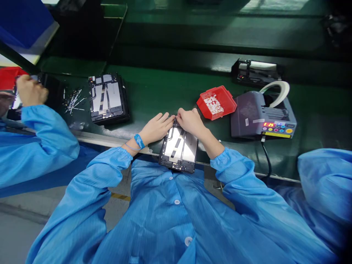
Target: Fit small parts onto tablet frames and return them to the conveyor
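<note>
Green bench (154,91) runs under everything I see. Biggest item is the grey tape dispenser (255,117), well off to the right of my right fingers (179,117), white tape loop on top. Next is the open tablet (180,148), back cover off, lying on the near bench edge directly under both sets of fingers. A second open tablet (107,98) sits well left of my left fingers (169,118). The red bin (227,98) with small white parts is just right of and beyond the right fingers.

My left hand (156,127) lies flat, fingers stretched out, tips on the tablet's far left corner. My right hand (191,121) has its fingers curled, tips down on the far edge and touching the left tips; can't tell if they pinch anything. Blue wrist strap (139,140) is on the left wrist. A co-worker's hand (30,91) is far left. Scattered white bits (73,101) lie beside the second tablet.
</note>
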A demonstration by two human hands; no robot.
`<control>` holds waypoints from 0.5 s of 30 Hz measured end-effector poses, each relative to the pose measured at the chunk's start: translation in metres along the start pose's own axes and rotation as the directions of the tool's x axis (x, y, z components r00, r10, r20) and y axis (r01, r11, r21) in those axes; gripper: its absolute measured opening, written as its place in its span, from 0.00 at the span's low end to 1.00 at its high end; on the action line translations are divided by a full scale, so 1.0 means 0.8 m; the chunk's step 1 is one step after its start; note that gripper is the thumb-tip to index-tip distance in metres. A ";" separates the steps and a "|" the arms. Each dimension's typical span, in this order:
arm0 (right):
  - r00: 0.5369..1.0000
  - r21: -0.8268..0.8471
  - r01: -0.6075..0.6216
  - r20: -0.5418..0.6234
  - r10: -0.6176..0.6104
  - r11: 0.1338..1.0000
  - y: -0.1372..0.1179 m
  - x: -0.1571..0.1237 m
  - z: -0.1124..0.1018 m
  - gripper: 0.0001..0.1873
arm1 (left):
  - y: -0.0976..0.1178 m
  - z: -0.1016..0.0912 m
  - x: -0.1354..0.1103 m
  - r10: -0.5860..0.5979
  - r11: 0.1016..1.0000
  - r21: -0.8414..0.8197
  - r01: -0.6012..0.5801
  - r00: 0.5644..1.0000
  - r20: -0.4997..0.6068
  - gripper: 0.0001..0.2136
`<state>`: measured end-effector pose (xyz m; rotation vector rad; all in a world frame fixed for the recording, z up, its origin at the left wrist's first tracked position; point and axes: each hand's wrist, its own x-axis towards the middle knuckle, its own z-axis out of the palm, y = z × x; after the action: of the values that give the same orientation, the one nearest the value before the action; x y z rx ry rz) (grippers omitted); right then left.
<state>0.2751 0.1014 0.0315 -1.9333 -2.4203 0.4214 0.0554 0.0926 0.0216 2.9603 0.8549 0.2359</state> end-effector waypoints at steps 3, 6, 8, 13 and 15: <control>1.000 0.020 0.006 -0.019 -0.006 1.000 -0.001 -0.001 0.001 0.18 | -0.003 0.000 0.003 -0.008 1.000 -0.016 0.008 1.000 -0.009 0.23; 1.000 0.031 0.005 -0.013 -0.004 1.000 -0.001 -0.001 0.000 0.18 | -0.006 -0.003 0.008 -0.008 1.000 -0.020 0.008 1.000 0.008 0.21; 1.000 0.038 0.004 -0.009 -0.004 0.999 0.000 -0.001 -0.001 0.18 | -0.009 -0.005 0.009 -0.008 1.000 -0.020 0.008 1.000 0.020 0.20; 1.000 0.048 0.018 -0.008 -0.018 0.999 0.003 -0.001 0.000 0.17 | -0.013 -0.007 0.008 -0.036 0.998 -0.059 0.037 0.999 0.022 0.22; 1.000 0.055 0.017 -0.010 -0.016 0.998 0.004 0.000 0.000 0.16 | -0.015 -0.006 0.007 -0.045 0.996 -0.073 0.047 0.999 0.026 0.22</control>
<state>0.2784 0.1019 0.0304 -1.8874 -2.3905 0.4716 0.0527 0.1054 0.0261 2.8658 0.8895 0.2233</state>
